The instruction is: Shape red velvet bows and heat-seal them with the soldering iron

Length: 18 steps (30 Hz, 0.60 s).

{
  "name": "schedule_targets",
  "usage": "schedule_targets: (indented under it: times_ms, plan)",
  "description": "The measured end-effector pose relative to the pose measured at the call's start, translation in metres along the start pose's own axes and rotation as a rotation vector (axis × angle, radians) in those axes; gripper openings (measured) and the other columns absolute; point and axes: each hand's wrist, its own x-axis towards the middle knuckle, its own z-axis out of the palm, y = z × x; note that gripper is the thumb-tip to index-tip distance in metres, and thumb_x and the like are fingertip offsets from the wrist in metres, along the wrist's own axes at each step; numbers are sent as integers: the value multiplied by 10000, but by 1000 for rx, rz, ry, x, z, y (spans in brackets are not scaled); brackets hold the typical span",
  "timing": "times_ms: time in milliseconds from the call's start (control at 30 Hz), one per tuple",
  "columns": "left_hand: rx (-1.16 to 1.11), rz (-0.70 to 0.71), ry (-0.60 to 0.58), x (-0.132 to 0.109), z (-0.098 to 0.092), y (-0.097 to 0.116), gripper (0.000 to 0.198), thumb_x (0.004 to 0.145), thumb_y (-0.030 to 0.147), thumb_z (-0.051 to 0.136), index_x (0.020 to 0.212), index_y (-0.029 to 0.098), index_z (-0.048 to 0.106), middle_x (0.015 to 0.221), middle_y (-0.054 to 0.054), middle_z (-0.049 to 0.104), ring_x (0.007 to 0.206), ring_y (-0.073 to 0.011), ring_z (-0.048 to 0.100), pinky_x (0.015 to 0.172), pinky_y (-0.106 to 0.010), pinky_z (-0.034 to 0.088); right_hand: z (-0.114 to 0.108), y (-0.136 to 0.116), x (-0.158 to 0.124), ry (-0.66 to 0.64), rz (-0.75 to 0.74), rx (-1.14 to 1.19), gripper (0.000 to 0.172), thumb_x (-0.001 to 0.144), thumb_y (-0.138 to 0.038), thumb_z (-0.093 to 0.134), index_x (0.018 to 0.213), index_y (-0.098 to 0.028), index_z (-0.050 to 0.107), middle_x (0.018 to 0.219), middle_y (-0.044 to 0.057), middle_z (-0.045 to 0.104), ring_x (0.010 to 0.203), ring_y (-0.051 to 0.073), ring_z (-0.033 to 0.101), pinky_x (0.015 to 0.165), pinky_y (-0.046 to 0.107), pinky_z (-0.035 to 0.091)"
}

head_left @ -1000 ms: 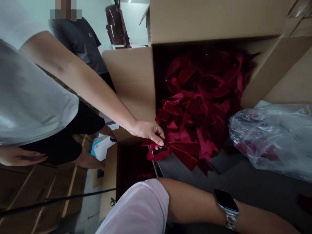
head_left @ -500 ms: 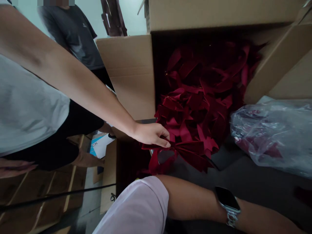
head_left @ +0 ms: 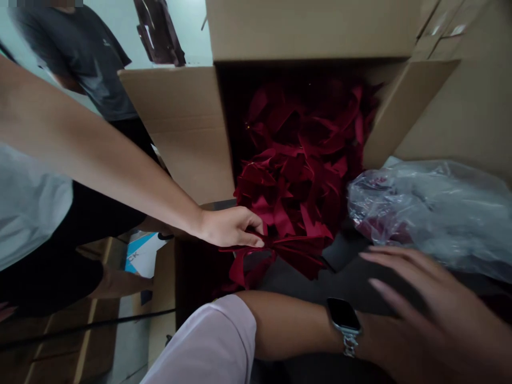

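Observation:
My left arm reaches across the bottom with a watch (head_left: pixel 344 314) on its wrist. My left hand (head_left: pixel 386 346) lies low on the right; its fingers are hidden behind my other hand and by the frame edge. My right hand (head_left: pixel 436 290) comes in from the right, somewhat blurred, fingers stretched and apart, holding nothing. It is over the dark surface, just in front of a clear plastic bag (head_left: pixel 440 208) with dark red items inside. A co-worker's hand (head_left: pixel 232 226) pinches a dark red bow (head_left: pixel 292 248) at the mouth of a carton.
The open cardboard carton (head_left: pixel 180 128) holds a heap of dark red bows (head_left: pixel 296 165). Its side flaps stick out. A co-worker in a light shirt (head_left: pixel 32 202) stands close at left; another person (head_left: pixel 88 58) stands behind. Brown boxes (head_left: pixel 72 341) stand low on the left.
My right hand has come into view from the right with fingers spread. The view has swung right, so the carton and bag appear further left. The co-worker's hand still holds the bow.

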Motion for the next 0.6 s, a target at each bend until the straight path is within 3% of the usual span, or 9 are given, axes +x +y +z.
schedule_targets:
  times_ms: [100,167,233,300,400,467,600]
  plan:
    - [-11,-19,-10,2,2,3,193,848,256,554,849,84,642,703,18,609,652,-95,495,597,-170,394,25,-51,43,13,-194,8,302,957,-354,422,1206,-240,547,1213,107,612,1105,280,577,890,486,502]
    - [-8,-27,-17,4,3,5,190,855,247,557,842,80,648,689,26,598,644,-88,485,600,-171,383,44,-76,66,-9,-182,-13,355,897,-298,556,1236,-191,546,1272,130,584,1176,312,526,988,540,413]
    - [-17,-52,-32,6,3,7,177,845,250,585,818,90,657,653,36,575,613,-80,459,581,-175,363,60,-88,81,-64,-127,0,440,822,-264,680,1229,-152,557,1174,134,636,1105,313,563,1016,574,360]
    - [-56,-94,-39,7,1,7,158,824,254,619,821,104,669,645,38,572,604,-79,453,579,-184,358,70,-90,86,-131,-82,43,359,766,-241,752,1091,-157,628,981,86,690,956,284,615,993,565,371]
    - [-165,-111,-67,6,1,2,177,794,236,649,933,133,685,739,23,640,663,-95,522,645,-207,408,67,-81,81,-142,-78,97,190,729,-202,786,858,-180,649,811,27,674,825,245,618,938,507,409]
    - [-205,-53,-63,8,12,-5,240,794,241,651,1019,159,675,821,13,675,725,-111,567,714,-233,446,58,-76,75,-80,-90,115,191,728,-171,781,842,-187,629,795,12,656,806,230,605,934,478,401]
    - [-86,110,37,35,70,-13,297,810,292,654,1086,183,648,904,-7,692,838,-151,604,834,-294,475,31,-73,61,45,-103,144,88,833,-179,668,864,-198,588,771,-2,631,765,199,587,960,443,354]
